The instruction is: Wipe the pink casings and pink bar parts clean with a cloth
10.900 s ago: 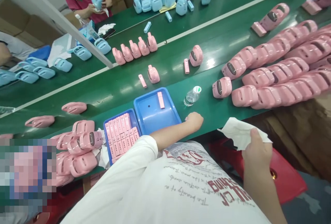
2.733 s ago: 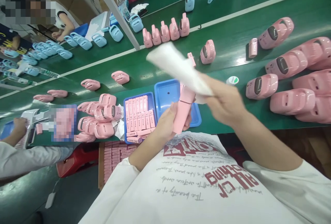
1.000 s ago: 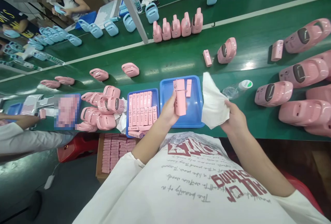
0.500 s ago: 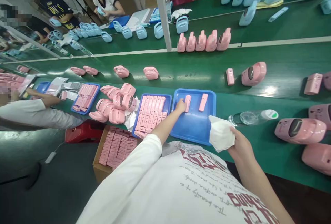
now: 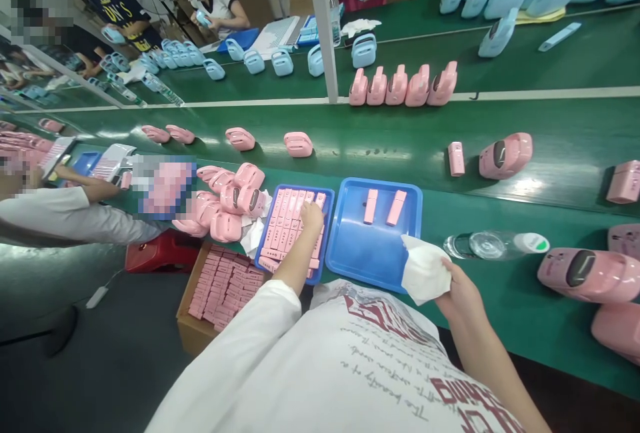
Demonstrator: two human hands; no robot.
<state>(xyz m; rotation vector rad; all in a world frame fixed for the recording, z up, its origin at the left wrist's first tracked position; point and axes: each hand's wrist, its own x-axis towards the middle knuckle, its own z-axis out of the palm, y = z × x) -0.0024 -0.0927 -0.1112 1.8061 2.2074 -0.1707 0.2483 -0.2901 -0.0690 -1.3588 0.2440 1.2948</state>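
My left hand (image 5: pixel 313 214) reaches into a blue tray (image 5: pixel 278 190) packed with rows of small pink pieces (image 5: pixel 286 228). Its fingers bend down onto the pieces and the tips are hidden, so a grip cannot be made out. My right hand (image 5: pixel 461 292) is closed on a crumpled white cloth (image 5: pixel 424 273) over the near corner of a second blue tray (image 5: pixel 363 256). Two pink pieces (image 5: pixel 371 206) (image 5: pixel 396 207) lie side by side in that tray.
A water bottle (image 5: pixel 493 244) lies right of the trays, pink devices (image 5: pixel 583 274) beyond it. More pink devices (image 5: pixel 225 206) are heaped at left. A cardboard box of pink pieces (image 5: pixel 225 283) sits below the table edge. Devices ride the green belt (image 5: pixel 504 155). A co-worker's sleeve (image 5: pixel 60 216) is at left.
My left hand set the pink piece down in the right tray, beside the other one, and moved left onto the packed tray. The right hand kept hold of the cloth.
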